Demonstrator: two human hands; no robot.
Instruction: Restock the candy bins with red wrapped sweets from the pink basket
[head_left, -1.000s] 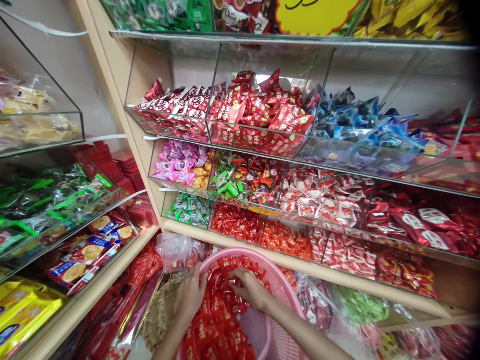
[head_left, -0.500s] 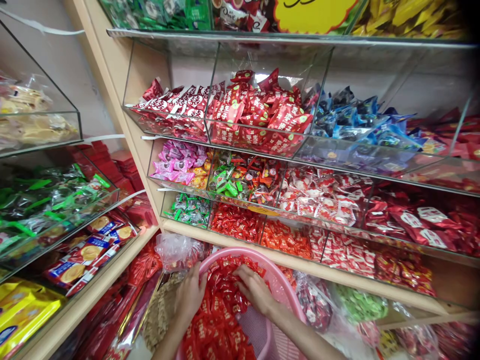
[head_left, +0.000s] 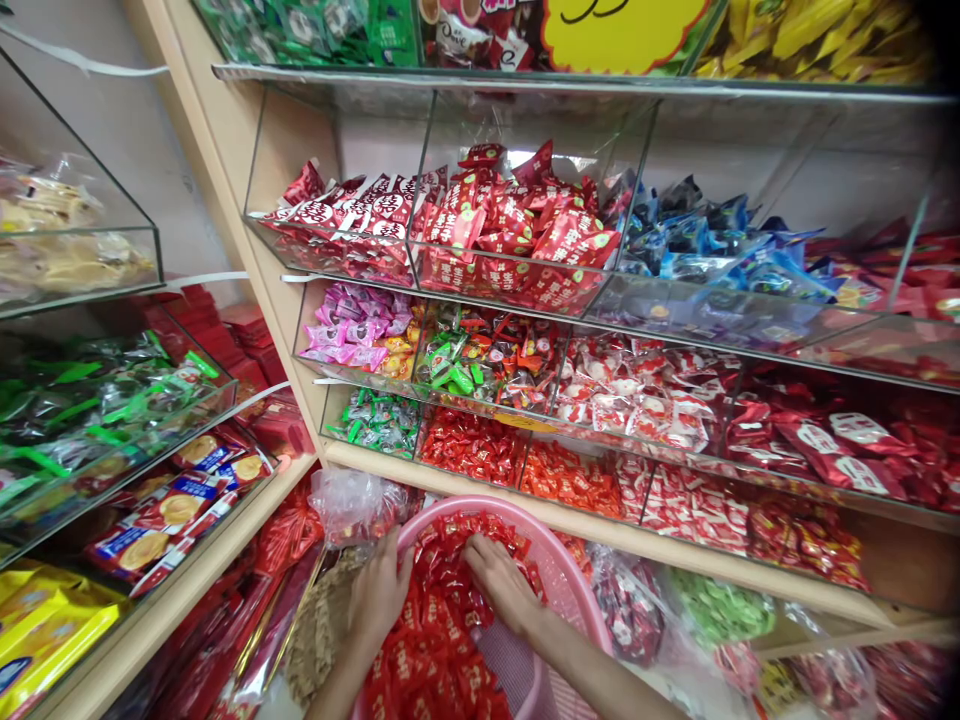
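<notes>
A pink plastic basket [head_left: 585,590] stands at the bottom middle, with a heap of red-wrapped sweets [head_left: 442,620] in it. My left hand [head_left: 380,585] is at the basket's left rim, its thumb apart from the other fingers, which rest over the edge. Over the sweets lies my right hand [head_left: 499,580], its fingertips dipping in among the red wrappers. Whether it grips any of them cannot be made out. Part of the basket's mesh floor shows below my right wrist.
Clear shelf bins [head_left: 517,270] of wrapped sweets rise behind the basket. A wooden shelf edge [head_left: 600,530] runs just beyond its rim. Biscuit packs [head_left: 180,505] are at left, a crumpled plastic bag [head_left: 360,500] by my left hand, and bagged sweets [head_left: 626,610] at right.
My right hand has shifted slightly to the left over the sweets, its fingers now closer together. My left hand has barely moved. The view has tilted a little.
</notes>
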